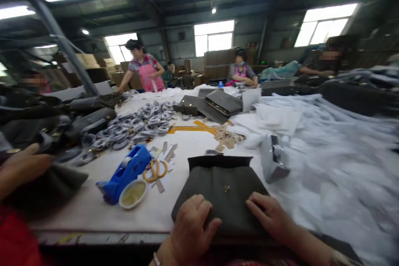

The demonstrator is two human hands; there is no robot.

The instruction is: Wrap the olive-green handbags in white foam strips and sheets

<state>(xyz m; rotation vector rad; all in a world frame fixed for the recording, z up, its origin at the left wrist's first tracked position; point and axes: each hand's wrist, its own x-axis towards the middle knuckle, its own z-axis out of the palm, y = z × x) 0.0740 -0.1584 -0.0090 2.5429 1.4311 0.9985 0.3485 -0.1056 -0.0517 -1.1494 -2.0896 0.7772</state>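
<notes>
A dark grey-green handbag (230, 178) lies at the table's front edge. Its flap edge stands raised at the back, and a small gold clasp (227, 188) shows on the front panel. My left hand (193, 225) is on the bag's left side, fingers curled on it and thumb held off to the right. On the bag's right side, my right hand (270, 215) has its fingers bent against the panel. The undersides of both hands are hidden. Left of the bag are a blue tape dispenser (127, 170), yellow-handled scissors (155, 170) and a shallow dish of yellowish stuff (133, 194).
A grey tape dispenser (274, 158) stands right of the bag, beside heaped white sheets (336, 166). Rolled grey straps (140, 122) and more dark bags (222, 104) lie farther back. A co-worker's hand (26, 168) holds dark material at left. Other people work across the table.
</notes>
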